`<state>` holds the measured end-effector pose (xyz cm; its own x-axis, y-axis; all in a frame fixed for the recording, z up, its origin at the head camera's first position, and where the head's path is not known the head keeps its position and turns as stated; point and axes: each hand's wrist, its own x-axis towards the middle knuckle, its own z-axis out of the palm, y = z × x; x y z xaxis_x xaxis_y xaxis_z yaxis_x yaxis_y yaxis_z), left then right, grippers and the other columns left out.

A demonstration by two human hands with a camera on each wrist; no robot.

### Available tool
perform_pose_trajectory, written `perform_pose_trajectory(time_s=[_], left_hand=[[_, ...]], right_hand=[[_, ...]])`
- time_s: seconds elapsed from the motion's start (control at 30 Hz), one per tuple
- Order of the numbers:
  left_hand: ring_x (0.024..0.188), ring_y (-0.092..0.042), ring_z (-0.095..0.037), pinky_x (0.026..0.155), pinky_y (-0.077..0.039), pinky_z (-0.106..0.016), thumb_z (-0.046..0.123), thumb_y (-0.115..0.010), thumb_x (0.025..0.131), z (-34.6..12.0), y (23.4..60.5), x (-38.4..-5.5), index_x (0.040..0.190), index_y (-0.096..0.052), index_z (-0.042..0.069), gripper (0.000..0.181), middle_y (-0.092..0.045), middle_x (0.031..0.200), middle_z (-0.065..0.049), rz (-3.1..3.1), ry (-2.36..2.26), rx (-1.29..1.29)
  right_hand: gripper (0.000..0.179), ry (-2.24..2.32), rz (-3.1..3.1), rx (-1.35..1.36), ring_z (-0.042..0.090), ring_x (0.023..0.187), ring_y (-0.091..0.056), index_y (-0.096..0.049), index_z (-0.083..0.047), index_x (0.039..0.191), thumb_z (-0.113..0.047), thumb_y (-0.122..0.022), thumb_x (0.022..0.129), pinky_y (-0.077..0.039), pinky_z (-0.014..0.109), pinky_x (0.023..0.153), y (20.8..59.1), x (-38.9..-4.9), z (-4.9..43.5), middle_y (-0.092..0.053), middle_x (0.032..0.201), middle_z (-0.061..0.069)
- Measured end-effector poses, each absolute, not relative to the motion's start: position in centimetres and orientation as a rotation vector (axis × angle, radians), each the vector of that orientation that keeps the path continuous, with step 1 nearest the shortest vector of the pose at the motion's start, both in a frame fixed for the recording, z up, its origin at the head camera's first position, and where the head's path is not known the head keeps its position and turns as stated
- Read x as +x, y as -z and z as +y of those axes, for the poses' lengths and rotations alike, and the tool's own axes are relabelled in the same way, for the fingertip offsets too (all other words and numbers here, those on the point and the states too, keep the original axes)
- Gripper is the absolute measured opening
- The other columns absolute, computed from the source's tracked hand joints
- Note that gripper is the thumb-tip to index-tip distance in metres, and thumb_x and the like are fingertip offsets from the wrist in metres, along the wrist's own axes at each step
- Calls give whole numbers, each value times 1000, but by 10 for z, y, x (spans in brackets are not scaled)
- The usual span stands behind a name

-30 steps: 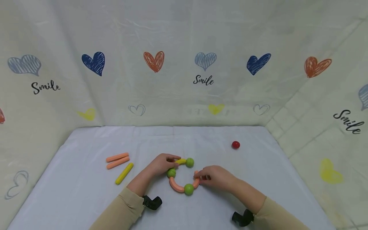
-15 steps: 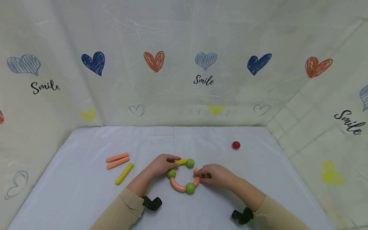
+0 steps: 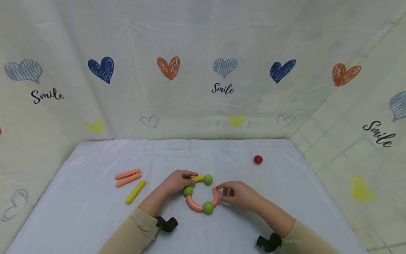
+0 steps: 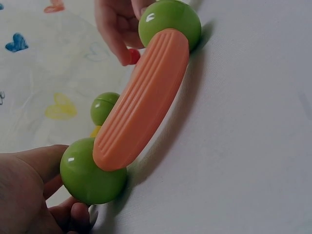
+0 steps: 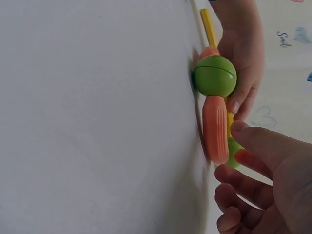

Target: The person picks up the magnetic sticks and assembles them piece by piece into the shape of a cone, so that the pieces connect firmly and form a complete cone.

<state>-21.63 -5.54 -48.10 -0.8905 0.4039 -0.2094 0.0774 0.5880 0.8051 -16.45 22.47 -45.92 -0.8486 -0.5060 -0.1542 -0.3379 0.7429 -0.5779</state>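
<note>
A partial ring of toy pieces lies on the white cloth in the head view. My left hand point(image 3: 179, 180) pinches its curved yellow piece point(image 3: 199, 178), between a left green ball point(image 3: 188, 191) and a far green ball point(image 3: 208, 179). From the left ball, a curved orange piece point(image 4: 144, 100) runs to the near green ball point(image 5: 215, 75). Another orange piece point(image 3: 216, 196) rises from that ball on the right, its upper end apart from the far ball. My right hand point(image 3: 241, 194) is beside this piece with fingers spread and loosely bent, index fingertip at its top end.
On the left lie two straight orange sticks point(image 3: 128, 179) and a straight yellow stick point(image 3: 135, 192). A red ball point(image 3: 258, 159) sits at the far right of the white table point(image 3: 79, 215). A heart-printed curtain point(image 3: 190, 102) stands behind the table.
My right fingers have loosened from the right orange piece and spread, with the thumb drawn off to its right. That piece has swung slightly more upright. My left hand keeps its grip.
</note>
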Motion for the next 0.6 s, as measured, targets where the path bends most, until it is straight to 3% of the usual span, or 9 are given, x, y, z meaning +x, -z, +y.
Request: perform_pose_trajectory(time_s=[0.13, 0.37, 0.6], left_hand=[[98, -55, -18, 91, -45, -42, 27, -71, 92, -56, 483, -217, 125, -71, 24, 33, -64, 109, -1, 2447, -1216, 384], [100, -56, -18, 93, -45, -43, 28, -71, 92, -56, 484, -218, 125, -71, 25, 33, -65, 110, -1, 2448, -1217, 378], [100, -56, -17, 93, -45, -43, 28, -71, 92, -57, 484, -218, 125, -71, 24, 33, -65, 110, 0, 2446, -1213, 395]], right_hand=[[39, 812, 2673, -539, 9, 71, -53, -71, -20, 122, -31, -79, 85, -47, 26, 62, 461, -161, 219, -60, 83, -12], [57, 790, 2704, -359, 12, 72, -52, -68, -16, 124, -46, -82, 78, -44, 27, 62, 462, -156, 208, -57, 79, -9], [58, 786, 2708, -321, 12, 70, -51, -66, -16, 125, -45, -83, 77, -42, 28, 60, 464, -156, 203, -56, 77, -8]])
